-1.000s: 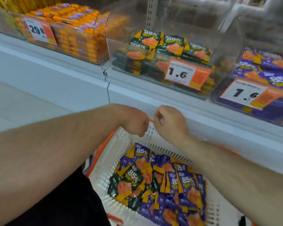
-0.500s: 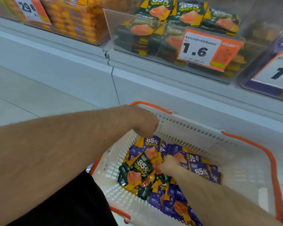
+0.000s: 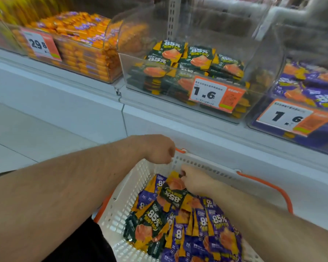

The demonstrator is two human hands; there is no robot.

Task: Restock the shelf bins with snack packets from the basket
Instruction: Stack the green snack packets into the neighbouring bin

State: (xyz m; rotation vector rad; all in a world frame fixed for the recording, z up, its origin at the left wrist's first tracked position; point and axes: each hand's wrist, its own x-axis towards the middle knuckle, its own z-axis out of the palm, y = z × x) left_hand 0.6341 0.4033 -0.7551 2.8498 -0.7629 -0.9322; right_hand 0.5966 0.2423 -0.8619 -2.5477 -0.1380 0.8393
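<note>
- Picking a dark green packet [image 3: 173, 194] out of the basket [image 3: 138, 178] is the step judged to be in hand; the packet is lifted clear of the heap at about 6 o'clock in the view, printed side upside down.
- The right hand [image 3: 195, 181] is seen with its fingers curled round the top edge of that packet, so the grip is closed on it; whether a second packet is pinched behind it cannot be told.
- The left hand [image 3: 157, 150] is closed in a fist at the basket's far rim, by the orange handle [image 3: 180, 150]; what it grips is hidden, though the handle is the likely thing.
- Mixed green and purple packets [image 3: 216, 229] remain piled in the basket, so much of the restocking is judged left to do.
- The matching green bin [image 3: 187, 72] stands on the shelf at 12 o'clock, with the purple bin [image 3: 311, 87] at 2 o'clock and an orange-stocked bin [image 3: 74, 44] at 10 o'clock.
- A lift up and forward over the clear front wall of the green bin is called for next, with the packet released onto the stack.
</note>
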